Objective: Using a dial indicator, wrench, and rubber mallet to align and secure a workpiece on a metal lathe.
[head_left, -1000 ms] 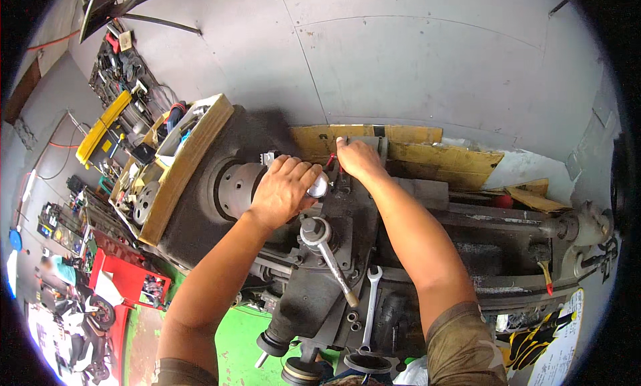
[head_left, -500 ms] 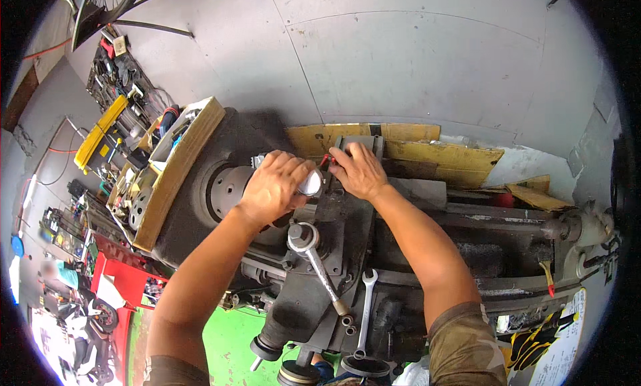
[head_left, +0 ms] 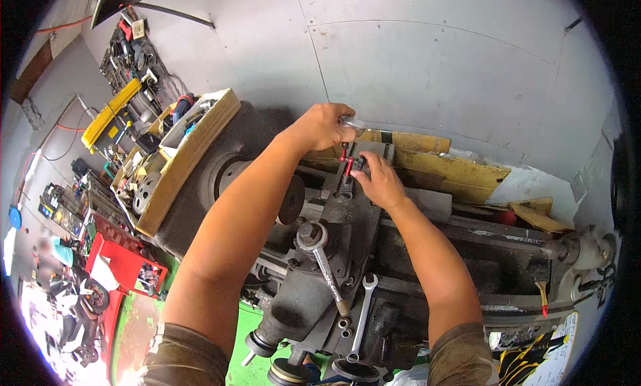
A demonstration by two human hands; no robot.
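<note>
My left hand (head_left: 324,129) is raised above the lathe's cross slide (head_left: 367,199), fingers closed round a round silver piece (head_left: 352,123). Just below it, a red fitting (head_left: 349,164) with dark knobs stands on the slide. My right hand (head_left: 380,184) has its thumb and fingers closed on the black knob (head_left: 358,163) of that fitting. Nearer me is the tool post with a long handle (head_left: 324,266), and an open-end wrench (head_left: 364,306) lies beside it with two small nuts (head_left: 344,328). My left forearm partly hides the dark chuck (head_left: 289,202).
A wooden-edged tray of tools (head_left: 180,159) sits on the headstock at left. Cardboard (head_left: 461,175) leans behind the bed. A brush (head_left: 542,296) lies at right. Further left are a red cart (head_left: 127,266), a motorcycle (head_left: 73,319) and a blurred person (head_left: 57,252).
My left hand has moved up and right from in front of the chuck, carrying the silver piece above the red fitting. My right hand has come slightly lower onto the knob, exposing more red.
</note>
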